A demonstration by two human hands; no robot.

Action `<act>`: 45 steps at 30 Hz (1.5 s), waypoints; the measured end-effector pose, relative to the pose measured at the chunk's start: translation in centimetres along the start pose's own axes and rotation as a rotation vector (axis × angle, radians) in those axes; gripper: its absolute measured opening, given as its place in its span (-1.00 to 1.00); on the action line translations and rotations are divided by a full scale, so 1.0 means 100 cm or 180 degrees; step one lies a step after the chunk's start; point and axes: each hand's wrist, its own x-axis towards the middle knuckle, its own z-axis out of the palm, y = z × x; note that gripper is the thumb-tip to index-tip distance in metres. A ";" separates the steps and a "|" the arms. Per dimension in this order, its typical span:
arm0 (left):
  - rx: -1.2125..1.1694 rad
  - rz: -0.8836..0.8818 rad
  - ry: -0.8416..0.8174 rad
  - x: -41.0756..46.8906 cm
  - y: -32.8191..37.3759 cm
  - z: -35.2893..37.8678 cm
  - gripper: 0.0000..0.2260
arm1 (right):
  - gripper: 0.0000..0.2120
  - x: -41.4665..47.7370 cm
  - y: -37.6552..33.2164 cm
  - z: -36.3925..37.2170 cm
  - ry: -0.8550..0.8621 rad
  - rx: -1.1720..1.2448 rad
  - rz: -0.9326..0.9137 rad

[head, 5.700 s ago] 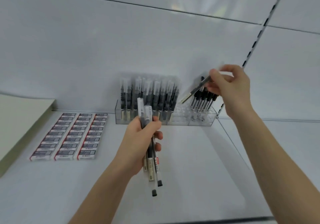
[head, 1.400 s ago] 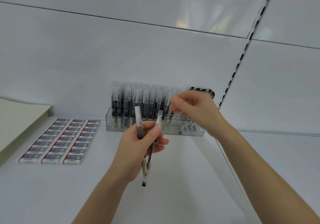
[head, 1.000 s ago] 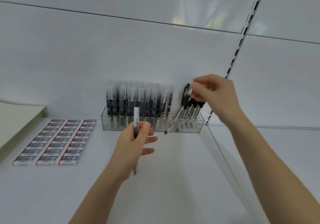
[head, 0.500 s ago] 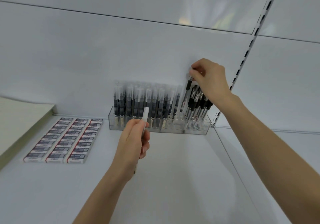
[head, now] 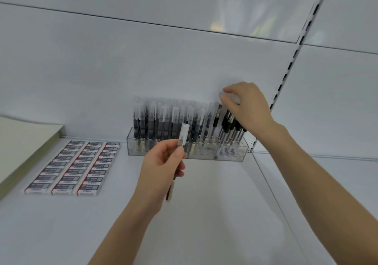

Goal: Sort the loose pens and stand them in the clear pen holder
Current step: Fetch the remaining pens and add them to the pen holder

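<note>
A clear pen holder (head: 235, 156) stands against the back wall of the white shelf. Its left and middle parts are packed with upright white-capped pens (head: 163, 121); black-grip pens (head: 229, 125) lean at its right end. My left hand (head: 161, 168) grips one white-capped pen (head: 183, 134), cap up, just in front of the holder. My right hand (head: 247, 105) hovers over the holder's right end with curled fingers. Its blurred fingertips sit at the top of a black-grip pen (head: 216, 119) that stands in the holder; whether they pinch it I cannot tell.
Rows of boxed erasers (head: 73, 166) lie flat on the shelf to the left. A pale cream block (head: 22, 142) sits at the far left edge. A slotted metal upright (head: 286, 74) runs up the wall right of the holder. The white shelf (head: 214, 203) spreads in front.
My right hand has lowered the black-grip pen into the holder's right end. My left hand, down from several pens to one, has shifted slightly right toward the holder.
</note>
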 end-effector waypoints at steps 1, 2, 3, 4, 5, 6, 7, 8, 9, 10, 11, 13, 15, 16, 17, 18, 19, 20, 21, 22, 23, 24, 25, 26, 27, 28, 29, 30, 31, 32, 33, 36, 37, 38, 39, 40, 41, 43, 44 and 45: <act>-0.0048 0.0010 -0.0021 0.000 0.000 0.001 -0.90 | -0.80 -0.007 -0.006 -0.006 0.0220 0.0424 0.0159; -0.0096 0.0011 -0.0042 0.000 0.000 0.002 -0.90 | -0.85 -0.016 -0.010 -0.010 0.0328 0.0877 0.0329; -0.0131 0.0011 -0.0061 0.000 0.000 0.003 -0.91 | -0.89 -0.023 -0.014 -0.013 0.0346 0.1236 0.0466; -0.0150 0.0012 -0.0077 0.000 0.000 0.004 -0.91 | -0.91 -0.031 -0.016 -0.015 0.0335 0.1431 0.0536; -0.0158 0.0018 -0.0089 0.000 0.000 0.005 -0.91 | -0.91 -0.036 -0.016 -0.014 0.0332 0.1468 0.0554; -0.0161 0.0026 -0.0095 0.000 0.000 0.006 -0.91 | -0.91 -0.039 -0.012 -0.014 0.0352 0.1436 0.0571; -0.0169 0.0024 -0.0097 0.000 -0.001 0.007 -0.91 | -0.91 -0.039 -0.008 -0.014 0.0385 0.1383 0.0594; -0.0180 0.0011 -0.0094 0.000 -0.001 0.008 -0.91 | -0.92 -0.036 -0.004 -0.014 0.0398 0.1320 0.0618; -0.0188 -0.0007 -0.0090 0.000 -0.002 0.009 -0.91 | -0.90 -0.031 -0.002 -0.013 0.0352 0.1199 0.0610; -0.0187 -0.0020 -0.0090 0.000 -0.002 0.009 -0.91 | -0.84 -0.026 0.000 -0.012 0.0252 0.0993 0.0558; -0.0185 -0.0029 -0.0093 0.000 -0.002 0.010 -0.92 | -0.77 -0.020 0.002 -0.009 0.0108 0.0699 0.0471; -0.0185 -0.0033 -0.0101 0.000 -0.002 0.011 -0.92 | -0.68 -0.008 0.004 0.003 -0.0286 -0.0031 0.0284; -0.0177 -0.0024 -0.0101 0.000 -0.002 0.010 -0.92 | -0.73 -0.001 0.003 0.015 -0.0482 -0.0411 0.0154; -0.0163 -0.0017 -0.0105 -0.001 -0.002 0.010 -0.91 | -0.78 0.000 0.003 0.017 -0.0425 -0.0309 0.0139; -0.0149 -0.0010 -0.0112 -0.001 -0.001 0.009 -0.91 | -0.81 0.001 0.003 0.016 -0.0258 -0.0026 0.0202; -0.0143 -0.0001 -0.0112 -0.001 -0.001 0.009 -0.90 | -0.83 0.001 0.003 0.010 -0.0028 0.0323 0.0314; -0.0152 0.0005 -0.0103 0.000 -0.001 0.009 -0.90 | -0.84 0.000 0.003 0.001 0.0211 0.0624 0.0434; -0.0173 0.0006 -0.0089 0.000 -0.001 0.009 -0.90 | -0.83 -0.001 0.004 -0.010 0.0431 0.0848 0.0529; -0.0195 0.0002 -0.0082 0.000 -0.001 0.010 -0.90 | -0.83 -0.003 0.005 -0.021 0.0621 0.1029 0.0614; -0.0208 -0.0003 -0.0092 0.000 -0.001 0.012 -0.91 | -0.83 -0.005 0.008 -0.031 0.0796 0.1203 0.0689; -0.0207 -0.0006 -0.0122 -0.001 -0.002 0.014 -0.91 | -0.83 -0.008 0.010 -0.040 0.0942 0.1328 0.0746; -0.0191 -0.0005 -0.0162 -0.001 -0.002 0.017 -0.92 | -0.83 -0.011 0.015 -0.048 0.1052 0.1383 0.0791; -0.0169 -0.0001 -0.0203 -0.001 -0.002 0.019 -0.92 | -0.84 -0.014 0.018 -0.054 0.1119 0.1373 0.0835; -0.0151 0.0004 -0.0235 -0.002 -0.002 0.022 -0.92 | -0.84 -0.018 0.023 -0.058 0.1153 0.1327 0.0878; -0.0137 0.0006 -0.0262 -0.002 -0.003 0.024 -0.92 | -0.85 -0.021 0.027 -0.061 0.1157 0.1277 0.0911; -0.0128 0.0006 -0.0282 -0.002 -0.003 0.026 -0.92 | -0.86 -0.024 0.030 -0.064 0.1141 0.1243 0.0933; -0.0127 0.0003 -0.0294 -0.003 -0.003 0.027 -0.92 | -0.87 -0.027 0.032 -0.064 0.1105 0.1212 0.0946; -0.0131 0.0000 -0.0301 -0.003 -0.003 0.028 -0.92 | -0.87 -0.028 0.034 -0.064 0.1062 0.1182 0.0941; -0.0134 -0.0006 -0.0303 -0.003 -0.003 0.028 -0.92 | -0.87 -0.030 0.034 -0.061 0.1014 0.1147 0.0919; -0.0134 -0.0014 -0.0299 -0.003 -0.004 0.029 -0.92 | -0.86 -0.030 0.034 -0.057 0.0963 0.1105 0.0881; -0.0133 -0.0026 -0.0292 -0.004 -0.004 0.029 -0.91 | -0.85 -0.031 0.033 -0.053 0.0901 0.1051 0.0839; -0.0136 -0.0047 -0.0242 -0.004 -0.004 0.027 -0.91 | -0.84 -0.027 0.030 -0.039 0.0678 0.0909 0.0667; -0.0141 -0.0051 -0.0213 -0.004 -0.004 0.026 -0.91 | -0.83 -0.026 0.029 -0.034 0.0598 0.0867 0.0631; -0.0147 -0.0053 -0.0185 -0.003 -0.004 0.024 -0.91 | -0.83 -0.025 0.029 -0.030 0.0482 0.0810 0.0602; -0.0153 -0.0054 -0.0163 -0.003 -0.003 0.023 -0.91 | -0.83 -0.025 0.027 -0.026 0.0323 0.0716 0.0551; -0.0161 -0.0054 -0.0148 -0.003 -0.004 0.022 -0.91 | -0.83 -0.027 0.026 -0.021 0.0147 0.0613 0.0476; -0.0169 -0.0061 -0.0142 -0.003 -0.004 0.022 -0.91 | -0.84 -0.029 0.023 -0.016 -0.0015 0.0534 0.0411; -0.0186 -0.0086 -0.0133 -0.004 -0.004 0.021 -0.91 | -0.83 -0.034 0.021 -0.007 -0.0185 0.0529 0.0363; -0.0191 -0.0096 -0.0118 -0.004 -0.004 0.021 -0.91 | -0.81 -0.035 0.021 -0.005 -0.0216 0.0533 0.0375; -0.0191 -0.0100 -0.0101 -0.004 -0.005 0.020 -0.91 | -0.79 -0.036 0.021 -0.005 -0.0225 0.0493 0.0402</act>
